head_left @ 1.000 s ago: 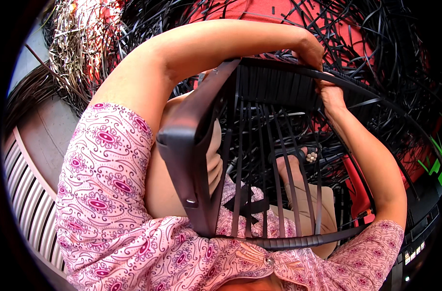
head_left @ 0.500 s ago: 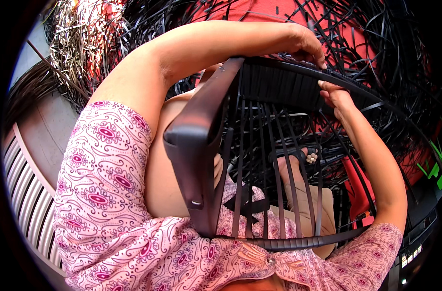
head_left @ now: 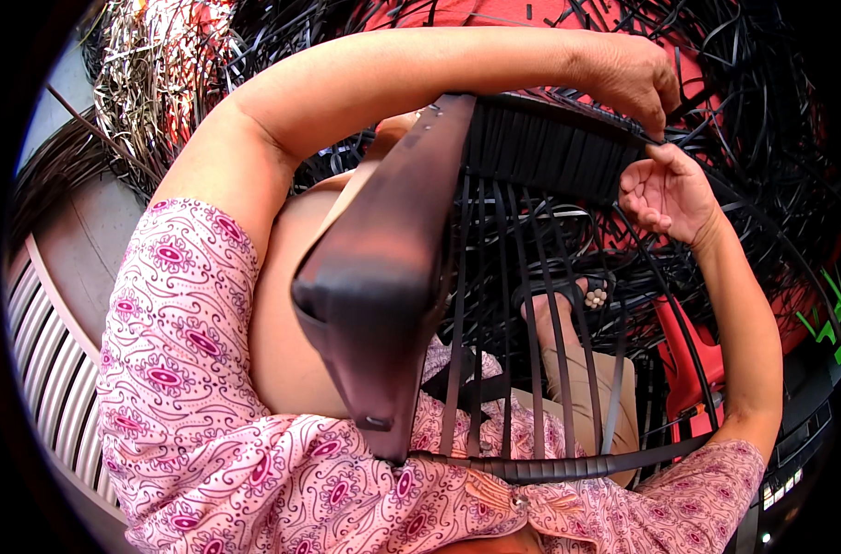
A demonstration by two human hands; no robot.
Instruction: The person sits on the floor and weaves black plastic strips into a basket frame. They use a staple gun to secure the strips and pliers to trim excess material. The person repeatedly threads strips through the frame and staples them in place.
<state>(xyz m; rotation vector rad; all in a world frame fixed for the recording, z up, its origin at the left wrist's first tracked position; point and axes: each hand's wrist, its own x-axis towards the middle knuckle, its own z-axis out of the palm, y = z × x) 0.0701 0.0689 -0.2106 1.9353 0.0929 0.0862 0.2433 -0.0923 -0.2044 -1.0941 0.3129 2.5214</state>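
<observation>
A dark frame of a woven seat or basket stands across my lap, with black strips stretched side by side over its opening. Its far side carries a tightly wrapped black band. My left hand reaches over that far side, its fingers pinched together on a narrow black strip at the band's right end. Just below, my right hand shows its palm, the fingers curled in and the thumb tip against the same strip. Exactly how the strip runs between the two hands is hidden.
Tangled loose black strips cover the red surface beyond the frame. A slatted metal seat is at far left. Red plastic and a bright green plastic piece lie at right. My sandalled foot shows through the strips.
My left hand has moved right and slightly up along the far side. My right hand has turned its palm up and shifted right. The frame's near corner has tilted closer.
</observation>
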